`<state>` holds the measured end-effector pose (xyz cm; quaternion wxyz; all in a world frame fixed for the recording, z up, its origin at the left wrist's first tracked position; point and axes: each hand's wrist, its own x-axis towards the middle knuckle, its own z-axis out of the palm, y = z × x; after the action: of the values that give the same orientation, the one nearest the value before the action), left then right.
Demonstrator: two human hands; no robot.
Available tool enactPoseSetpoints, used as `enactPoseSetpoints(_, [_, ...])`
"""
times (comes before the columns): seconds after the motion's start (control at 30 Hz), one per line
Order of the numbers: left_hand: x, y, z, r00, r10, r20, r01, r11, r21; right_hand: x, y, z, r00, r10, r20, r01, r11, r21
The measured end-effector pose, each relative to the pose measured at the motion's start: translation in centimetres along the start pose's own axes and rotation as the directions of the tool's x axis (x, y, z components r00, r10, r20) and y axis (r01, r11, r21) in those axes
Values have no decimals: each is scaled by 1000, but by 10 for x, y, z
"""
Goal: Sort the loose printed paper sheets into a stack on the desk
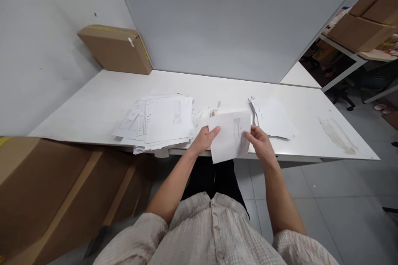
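Observation:
Between my two hands, at the front edge of the desk, is a printed sheet of paper (228, 140), tilted and slightly bent. My left hand (203, 138) pinches its left edge, thumb on top. My right hand (259, 140) grips the right edge between thumb and fingers. Left of my hands lies a loose, uneven pile of printed papers (164, 122), some reaching past the desk's edge. A smaller stack of papers (272, 116) lies just right of the held sheet. Behind the sheet a small tan object (215, 112) is partly hidden.
The white desk (217, 87) meets a grey partition (211, 20) at its back. A flat cardboard box (118, 49) leans in the back left corner. Large cardboard boxes (62, 186) stand below at left. More boxes (362, 31) sit on another table at right.

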<state>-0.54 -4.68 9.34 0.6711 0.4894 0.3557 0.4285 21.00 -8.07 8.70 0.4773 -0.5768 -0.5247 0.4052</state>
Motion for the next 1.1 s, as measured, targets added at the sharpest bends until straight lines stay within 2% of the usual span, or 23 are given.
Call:
enactPoseSetpoints(0.03, [-3, 12, 3, 998, 66, -8, -65, 994, 85, 2, -8, -2, 1000, -31, 0, 31, 997, 68])
enactPoseSetpoints(0.1, [-6, 34, 9, 984, 179, 16, -179, 968, 179, 6, -20, -3, 992, -98, -84, 108, 986, 126])
enactPoseSetpoints(0.2, [-6, 48, 12, 947, 322, -7, -317, 933, 169, 13, -25, 3, 963, -172, -208, 205, 968, 145])
enactPoseSetpoints(0.27, [-2, 42, 9, 935, 354, -35, -346, 929, 132, 17, -17, 10, 955, -189, -228, 226, 963, 149])
enactPoseSetpoints(0.47, [12, 1, -10, 952, 293, -91, -278, 948, 152, 24, 15, 25, 971, -167, -172, 189, 974, 123])
enactPoseSetpoints(0.67, [10, 3, -5, 942, 318, -103, -300, 940, 165, 18, 3, 19, 970, -165, -177, 184, 978, 99])
enactPoseSetpoints(0.8, [6, 4, 1, 954, 275, -121, -258, 956, 138, 8, -5, 15, 971, -125, -205, 133, 991, 23])
enactPoseSetpoints(0.93, [1, -11, 5, 977, 168, -132, -157, 984, 88, -7, -2, 2, 966, -47, -254, 36, 998, -47])
enactPoseSetpoints(0.97, [1, -17, 4, 982, 132, -137, -123, 990, 72, -11, 2, -3, 973, 5, -230, -15, 999, -40])
enactPoseSetpoints(1.03, [1, -31, 1, 980, 92, -179, -78, 993, 84, -16, 10, -16, 981, 160, -110, -160, 987, 6])
enactPoseSetpoints(1.1, [6, -44, -5, 950, 155, -270, -86, 964, 251, -18, 19, -27, 945, 326, 39, -327, 945, 32])
